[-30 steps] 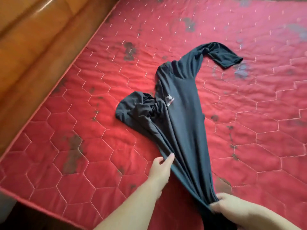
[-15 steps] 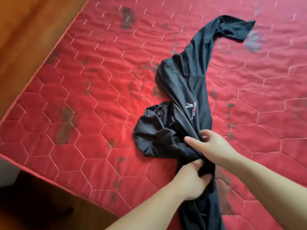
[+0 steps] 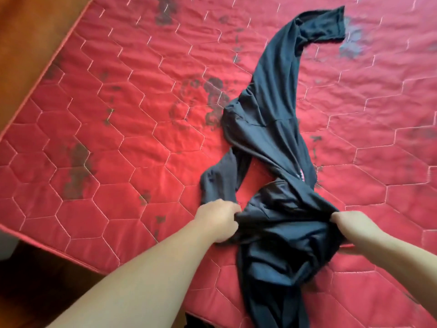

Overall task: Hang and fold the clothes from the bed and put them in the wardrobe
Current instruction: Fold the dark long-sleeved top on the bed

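Observation:
A black short-sleeved T-shirt (image 3: 264, 129) lies twisted and bunched on the red quilted mattress (image 3: 118, 129). One sleeve stretches away to the upper right, the other curls at the left. My left hand (image 3: 218, 218) is closed on the fabric beside the left sleeve. My right hand (image 3: 350, 227) grips the bunched cloth on the other side. The fabric between both hands is pulled apart into an opening. The shirt's lower part hangs over the near mattress edge. No wardrobe or hanger is in view.
The mattress has dark stains across its hexagon stitching. A wooden bed frame (image 3: 30, 39) runs along the left side, and dark wooden floor (image 3: 47, 280) shows past the near left corner of the mattress.
Both hands were close together on the shirt's middle; now they have spread apart, left and right, pulling the cloth open. The curled left sleeve has stretched out. The view has shifted closer.

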A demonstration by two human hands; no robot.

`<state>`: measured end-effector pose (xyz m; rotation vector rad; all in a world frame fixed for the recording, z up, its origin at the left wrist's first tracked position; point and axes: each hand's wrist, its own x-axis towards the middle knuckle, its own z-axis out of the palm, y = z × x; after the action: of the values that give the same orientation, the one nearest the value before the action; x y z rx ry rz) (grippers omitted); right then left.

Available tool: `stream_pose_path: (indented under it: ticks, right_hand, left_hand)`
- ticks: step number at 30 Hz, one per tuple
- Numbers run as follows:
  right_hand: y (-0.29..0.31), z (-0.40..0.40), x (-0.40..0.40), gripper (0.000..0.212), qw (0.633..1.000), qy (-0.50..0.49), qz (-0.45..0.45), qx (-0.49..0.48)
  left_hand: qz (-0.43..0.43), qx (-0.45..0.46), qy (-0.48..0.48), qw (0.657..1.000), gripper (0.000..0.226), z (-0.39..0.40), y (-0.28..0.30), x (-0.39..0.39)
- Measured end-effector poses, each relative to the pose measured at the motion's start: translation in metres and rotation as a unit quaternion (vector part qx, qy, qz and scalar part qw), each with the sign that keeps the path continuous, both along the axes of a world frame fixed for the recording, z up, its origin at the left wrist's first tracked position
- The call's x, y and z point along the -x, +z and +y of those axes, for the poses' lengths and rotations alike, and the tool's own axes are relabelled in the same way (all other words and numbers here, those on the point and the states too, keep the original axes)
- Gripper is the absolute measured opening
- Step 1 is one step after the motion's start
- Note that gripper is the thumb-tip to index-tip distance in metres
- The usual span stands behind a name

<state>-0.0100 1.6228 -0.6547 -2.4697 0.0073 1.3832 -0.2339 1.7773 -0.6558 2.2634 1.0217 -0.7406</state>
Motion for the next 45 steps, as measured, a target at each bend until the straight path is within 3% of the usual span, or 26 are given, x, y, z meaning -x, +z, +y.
stream_pose_path:
  ticks: [2,4,6,8,10,11,13,14,15,17,18,20,21,23,25,27,30,32,35,37,39,41,43,45]
  right_hand:
    - [0.000,-0.001,0.001,0.010,0.986,0.060,-0.153,-0.008]
    - [0.001,0.004,0.013,0.026,0.944,0.143,-0.290,-0.066]
    - [0.005,0.018,0.031,0.037,0.882,0.254,-0.333,-0.214]
    - [0.006,0.033,0.046,0.048,0.834,0.380,-0.315,-0.247]
    - [0.002,0.046,0.052,0.057,0.843,0.437,-0.263,-0.171]
    - [0.000,0.051,0.054,0.050,0.864,0.420,-0.239,-0.140]
    - [0.001,0.059,0.056,0.028,0.934,0.275,-0.169,-0.154]
    - [0.001,0.059,0.058,0.020,0.963,0.175,-0.097,-0.179]
    - [0.003,0.058,0.061,0.014,0.974,0.081,0.006,-0.214]
    - [0.007,0.046,0.070,0.020,0.934,-0.045,0.234,-0.265]
    - [0.010,0.037,0.075,0.031,0.903,-0.075,0.326,-0.271]
    - [0.017,0.022,0.079,0.049,0.865,-0.070,0.419,-0.266]
    - [0.019,0.019,0.081,0.049,0.866,-0.071,0.425,-0.253]
    - [0.019,0.020,0.082,0.056,0.902,-0.104,0.376,-0.187]
    - [0.015,0.025,0.083,0.059,0.945,-0.095,0.282,-0.139]
    - [0.012,0.031,0.087,0.048,0.959,-0.039,0.230,-0.164]
    - [0.014,0.038,0.086,0.030,0.962,-0.007,0.135,-0.236]
    - [0.015,0.038,0.075,0.027,0.958,-0.080,0.090,-0.261]
    - [0.018,0.030,0.052,0.017,0.913,-0.288,0.099,-0.271]
    - [0.016,0.018,0.041,0.017,0.915,-0.314,0.072,-0.242]
    - [0.013,0.003,0.037,0.020,0.954,-0.245,0.027,-0.172]
    - [0.007,-0.011,0.035,0.020,0.994,-0.051,-0.069,-0.073]
    - [0.004,-0.013,0.037,0.012,0.972,0.114,-0.200,-0.039]
    - [0.011,-0.004,0.046,0.014,0.932,0.164,-0.288,-0.145]
  left_hand:
    - [0.013,0.014,-0.049,0.999,0.007,-0.009,0.001,0.006]
    - [0.024,0.057,-0.074,0.995,0.027,-0.016,0.003,0.009]
    - [0.041,0.090,-0.103,0.990,0.035,-0.018,0.004,0.007]
    - [0.057,0.117,-0.113,0.985,0.037,-0.017,0.006,0.004]
    - [0.070,0.147,-0.095,0.982,0.039,-0.016,0.008,0.001]
    - [0.060,0.155,-0.064,0.984,0.043,-0.015,0.010,0.000]
    - [-0.045,0.146,0.076,0.985,0.049,-0.014,0.012,-0.005]
    - [-0.126,0.134,0.186,0.965,0.049,-0.013,0.013,-0.009]
    - [-0.202,0.131,0.300,0.923,0.044,-0.012,0.014,-0.014]
    - [-0.260,0.200,0.462,0.824,0.035,-0.006,0.017,-0.023]
    - [-0.240,0.258,0.482,0.802,0.039,-0.004,0.018,-0.026]
    - [-0.170,0.352,0.442,0.807,0.043,-0.008,0.018,-0.025]
    - [-0.140,0.377,0.412,0.817,0.039,-0.012,0.019,-0.023]
    - [-0.128,0.392,0.370,0.833,0.024,-0.018,0.021,-0.018]
    - [-0.145,0.426,0.354,0.820,0.014,-0.020,0.023,-0.013]
    - [-0.152,0.471,0.322,0.807,0.045,-0.020,0.029,-0.007]
    - [-0.168,0.470,0.268,0.824,0.064,-0.017,0.033,0.004]
    - [-0.171,0.443,0.258,0.842,0.064,-0.015,0.035,0.011]
    - [-0.113,0.380,0.234,0.888,0.045,-0.015,0.031,0.027]
    - [-0.089,0.343,0.232,0.906,0.023,-0.017,0.025,0.037]
    - [-0.100,0.325,0.250,0.907,0.015,-0.019,0.023,0.043]
    - [-0.116,0.337,0.253,0.900,0.023,-0.022,0.023,0.044]
    - [-0.119,0.347,0.234,0.900,0.033,-0.026,0.025,0.043]
    - [-0.125,0.354,0.213,0.902,0.029,-0.031,0.028,0.040]
